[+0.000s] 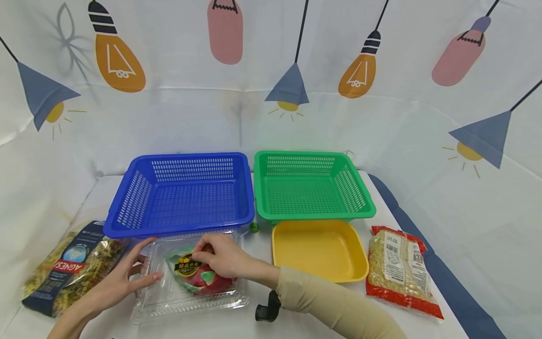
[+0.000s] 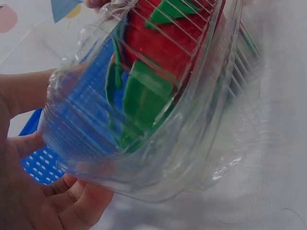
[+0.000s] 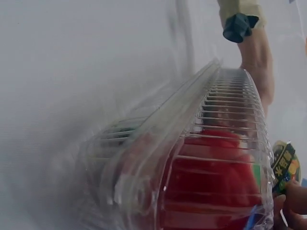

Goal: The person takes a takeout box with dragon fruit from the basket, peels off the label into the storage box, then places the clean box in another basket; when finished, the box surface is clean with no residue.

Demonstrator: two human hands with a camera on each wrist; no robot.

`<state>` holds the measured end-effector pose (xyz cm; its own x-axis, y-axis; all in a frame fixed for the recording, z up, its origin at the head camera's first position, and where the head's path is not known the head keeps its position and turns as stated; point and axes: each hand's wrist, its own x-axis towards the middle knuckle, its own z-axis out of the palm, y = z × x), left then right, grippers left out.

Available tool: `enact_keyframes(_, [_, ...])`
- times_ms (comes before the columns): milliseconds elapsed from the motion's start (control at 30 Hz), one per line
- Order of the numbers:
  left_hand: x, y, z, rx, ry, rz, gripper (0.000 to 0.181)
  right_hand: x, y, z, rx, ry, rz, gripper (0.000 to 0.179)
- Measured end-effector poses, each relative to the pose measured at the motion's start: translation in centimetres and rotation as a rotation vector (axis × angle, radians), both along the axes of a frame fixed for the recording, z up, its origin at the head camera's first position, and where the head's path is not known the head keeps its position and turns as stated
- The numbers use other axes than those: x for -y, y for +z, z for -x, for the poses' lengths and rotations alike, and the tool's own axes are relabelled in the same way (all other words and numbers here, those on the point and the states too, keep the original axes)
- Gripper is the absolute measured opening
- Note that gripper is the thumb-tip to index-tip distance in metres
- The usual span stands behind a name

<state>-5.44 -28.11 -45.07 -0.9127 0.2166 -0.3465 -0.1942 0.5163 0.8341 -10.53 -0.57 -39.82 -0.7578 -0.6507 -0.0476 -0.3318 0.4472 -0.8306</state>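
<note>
Packing looks done: dragon fruit [image 1: 217, 284] inside closed clear clamshell [image 1: 199, 303] on tabletop [image 1: 107, 325].
Right hand [image 1: 224, 256] pinches label [image 1: 187, 266] at lid [image 1: 158, 289]; left hand [image 1: 124, 281], fingers spread, touches clamshell's edge. Sticking label down likely remains.

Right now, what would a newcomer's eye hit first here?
Probably the blue basket and green basket, side by side toward the back of the table. Then the red-and-green fruit in the clear container before the blue basket, where the right hand pinches a black-and-gold label.

Red-and-green dragon fruit [image 1: 218, 286], blue basket [image 1: 192, 202]
</note>
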Motion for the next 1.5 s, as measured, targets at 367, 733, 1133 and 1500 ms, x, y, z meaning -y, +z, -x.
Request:
enact_keyframes(367, [-0.3,0.1,-0.1,-0.004,0.01,0.01,0.09,-1.8,-0.2,0.3,-0.013,0.098,0.079,0.008])
enact_keyframes(733, [0.0,0.3,0.2,-0.018,-0.028,0.021,0.09,-4.5,0.1,1.4,0.05,0.168,0.072,0.014])
enact_keyframes(1133, [0.2,0.5,0.2,0.008,-0.023,0.03,0.092,-7.4,0.7,2.6,0.167,0.186,0.119,0.026])
enact_keyframes(1500, [0.1,0.4,0.1,0.019,-0.007,-0.003,0.092,-10.8,0.6,3.9,0.17,0.137,0.073,0.025])
